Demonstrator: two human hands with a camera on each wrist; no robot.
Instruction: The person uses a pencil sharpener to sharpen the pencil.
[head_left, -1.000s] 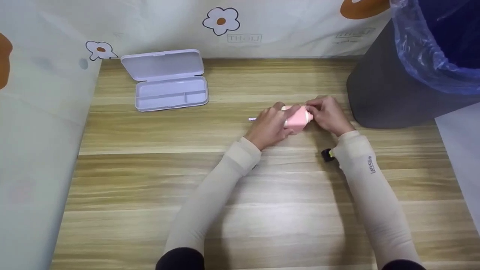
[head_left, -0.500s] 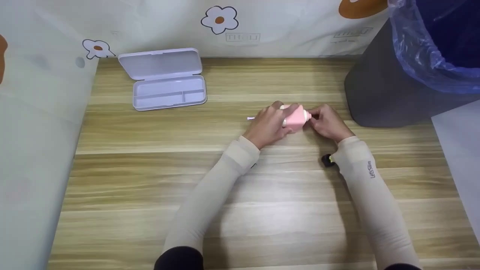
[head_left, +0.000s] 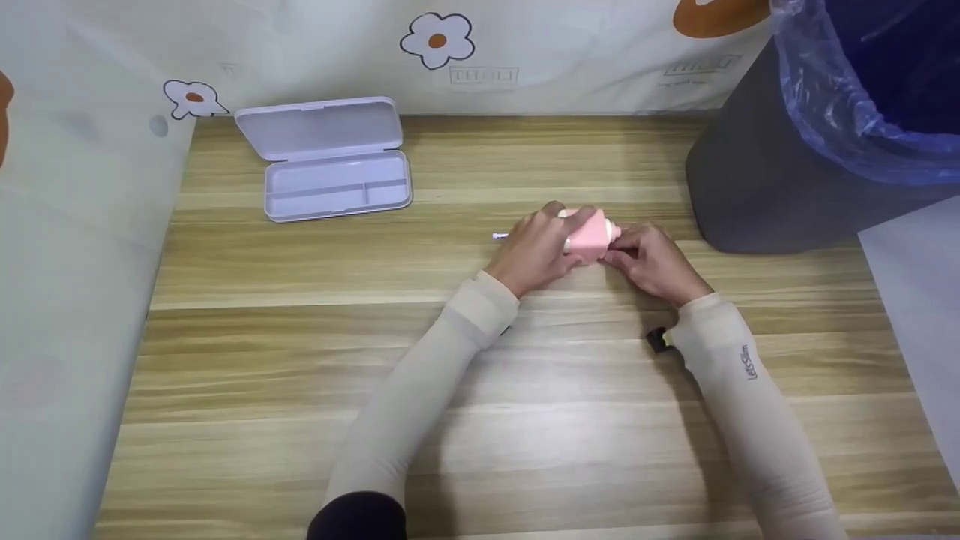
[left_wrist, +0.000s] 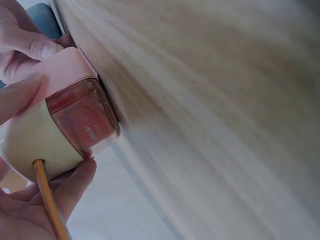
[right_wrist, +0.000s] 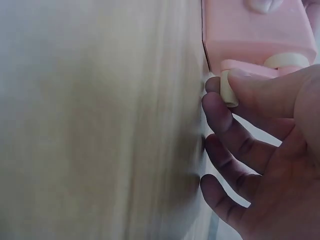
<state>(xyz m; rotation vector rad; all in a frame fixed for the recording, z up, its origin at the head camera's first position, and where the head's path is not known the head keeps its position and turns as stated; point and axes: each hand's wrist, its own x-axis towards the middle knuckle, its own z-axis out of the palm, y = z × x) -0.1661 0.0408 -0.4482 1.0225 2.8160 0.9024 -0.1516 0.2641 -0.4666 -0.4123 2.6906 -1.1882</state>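
A pink and cream crank pencil sharpener (head_left: 589, 236) lies on the wooden table. My left hand (head_left: 534, 251) grips its body from the left, thumb and fingers on opposite sides. From the cream face sticks out a pencil (left_wrist: 47, 200), orange in the left wrist view; its pale end shows left of the hand in the head view. My right hand (head_left: 652, 259) pinches the cream knob (right_wrist: 229, 90) of the pink crank arm (right_wrist: 247, 67) between thumb and index finger, low near the table. A clear window (left_wrist: 82, 117) shows dark red inside. The pencil's tip is hidden within.
At the back left stands an open lilac pencil case (head_left: 337, 216) with divided compartments. A dark grey bin (head_left: 765, 172) with a blue plastic liner rises at the right. Behind the table hangs a flower-patterned sheet (head_left: 570, 52). A white surface (head_left: 911, 300) lies along the right edge.
My right hand has swung from the sharpener's far side to its near side, bringing the crank round. The left hand and the sharpener have stayed nearly in place.
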